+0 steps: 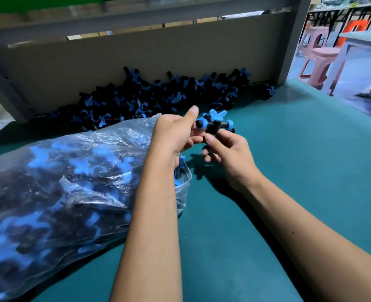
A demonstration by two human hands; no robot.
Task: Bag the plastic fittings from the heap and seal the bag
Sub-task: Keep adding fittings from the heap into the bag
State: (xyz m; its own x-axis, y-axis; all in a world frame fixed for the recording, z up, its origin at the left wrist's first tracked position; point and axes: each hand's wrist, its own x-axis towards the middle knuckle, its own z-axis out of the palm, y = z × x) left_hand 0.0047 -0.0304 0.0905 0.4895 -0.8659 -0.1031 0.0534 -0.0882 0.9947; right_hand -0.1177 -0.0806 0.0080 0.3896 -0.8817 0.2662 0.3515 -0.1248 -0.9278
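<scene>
Right now the right hand (228, 153) is pinching a black fitting (215, 125) with blue caps and a blue winged handle, thumb on the underside of the body and the other fingers curling loosely below it. The left hand (176, 134) is gripping the same fitting at its 9 o'clock end, thumb sticking up, lower fingers curled around the cap; both hands are holding it in the air above the green table (289, 171).

At 7 o'clock from the hands the clear bag (60, 182) is lying on its side, already bulging with fittings, its mouth sitting open under the left wrist. At 11 o'clock the heap (154, 94) is resting against a cardboard wall (136, 55), with one stray fitting (270, 90) at 2 o'clock.

Risks, as I judge them: the two-handed pinch is light, so the fitting may be slipping out during the handover toward the mouth. With the bag so full and lying flat, pieces may be spilling back out of the slack opening, and the left forearm could be dragging the film. Overfilling may also be leaving too little free film to seal.
</scene>
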